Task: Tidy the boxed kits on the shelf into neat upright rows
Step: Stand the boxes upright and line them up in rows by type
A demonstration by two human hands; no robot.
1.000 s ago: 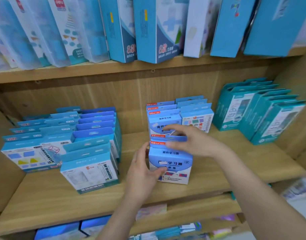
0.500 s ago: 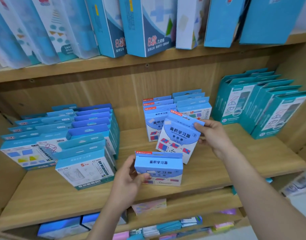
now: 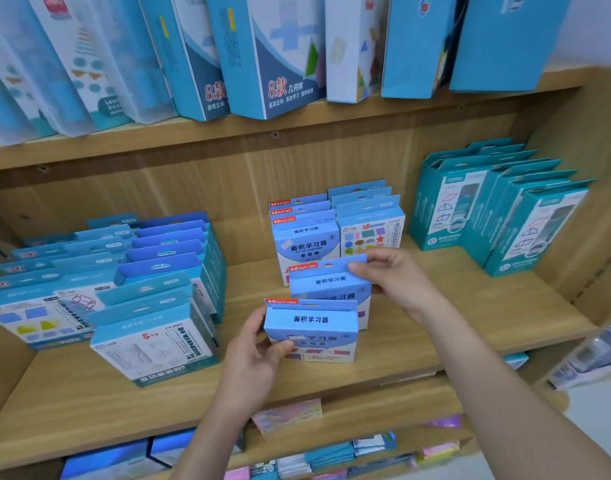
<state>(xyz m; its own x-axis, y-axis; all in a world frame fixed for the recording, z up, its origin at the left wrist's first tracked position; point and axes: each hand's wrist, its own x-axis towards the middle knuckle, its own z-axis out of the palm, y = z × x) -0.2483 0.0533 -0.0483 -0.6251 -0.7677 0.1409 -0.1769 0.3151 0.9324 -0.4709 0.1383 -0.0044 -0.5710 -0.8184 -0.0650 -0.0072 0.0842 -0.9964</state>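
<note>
Wooden shelf (image 3: 470, 306) stacked with blue boxed kits, both hands busy in the middle row.

Left hand (image 3: 252, 362) has its fingers (image 3: 279, 348) wrapped on the lower left edge of the front kit (image 3: 311, 323), which stands upright near the shelf's front edge, around 6 o'clock of the centre stack. Right hand (image 3: 397, 282) pinches the hang tab of the second kit (image 3: 328, 282) just behind it, fingers closed on its top right corner; that box looks tilted a bit. At 12 o'clock from those two, the back row (image 3: 305, 237) stands upright against a shapes kit (image 3: 371, 230). Over at 9 o'clock sits a big leaning batch of light-blue kits (image 3: 151, 341), and at 2 o'clock the teal boxes (image 3: 498, 216). Taller boxes (image 3: 279, 57) line the upper shelf.
</note>
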